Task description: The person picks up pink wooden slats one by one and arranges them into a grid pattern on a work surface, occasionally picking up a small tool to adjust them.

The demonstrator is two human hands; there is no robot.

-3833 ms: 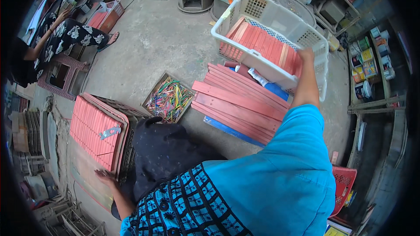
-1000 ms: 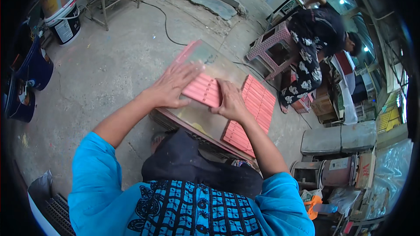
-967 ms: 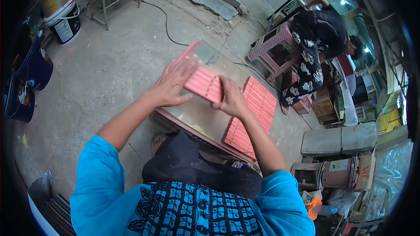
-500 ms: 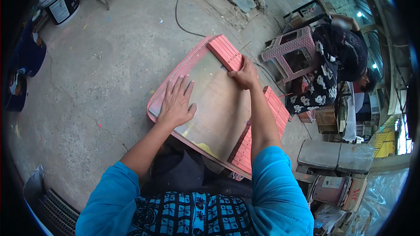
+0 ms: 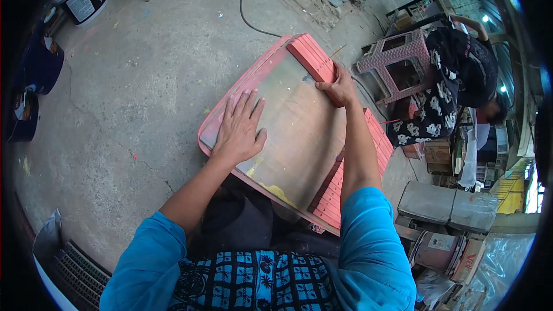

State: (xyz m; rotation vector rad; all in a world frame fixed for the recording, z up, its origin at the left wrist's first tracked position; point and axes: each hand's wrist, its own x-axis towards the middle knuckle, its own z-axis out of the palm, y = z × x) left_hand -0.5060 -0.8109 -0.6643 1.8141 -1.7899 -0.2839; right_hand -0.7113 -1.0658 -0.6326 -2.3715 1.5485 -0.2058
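Observation:
A low pink table (image 5: 235,87) with rounded corners stands in front of me, a worn flat board (image 5: 291,132) covering its top. My left hand (image 5: 241,129) lies flat on the board's left side, fingers stretched and holding nothing. At the far right edge, my right hand (image 5: 340,87) is closed round the near end of a row of pink strips (image 5: 313,56) lying side by side, marked with small dark dots. Its thumb rests against their inner side; the outer fingers are partly hidden. More pink strips (image 5: 329,198) lie along the near right edge, partly behind my right forearm.
A pink woven-pattern plastic stool (image 5: 397,60) stands beyond the table at right, beside a person in dark clothes (image 5: 461,69). A black cable (image 5: 245,14) crosses the concrete floor. Buckets (image 5: 86,0) line the far left. Grey boxes (image 5: 446,203) sit at right.
The whole view has shifted slightly, with the table now a little farther right and up. Both hands keep nearly the same places on it, the right still on the row of strips.

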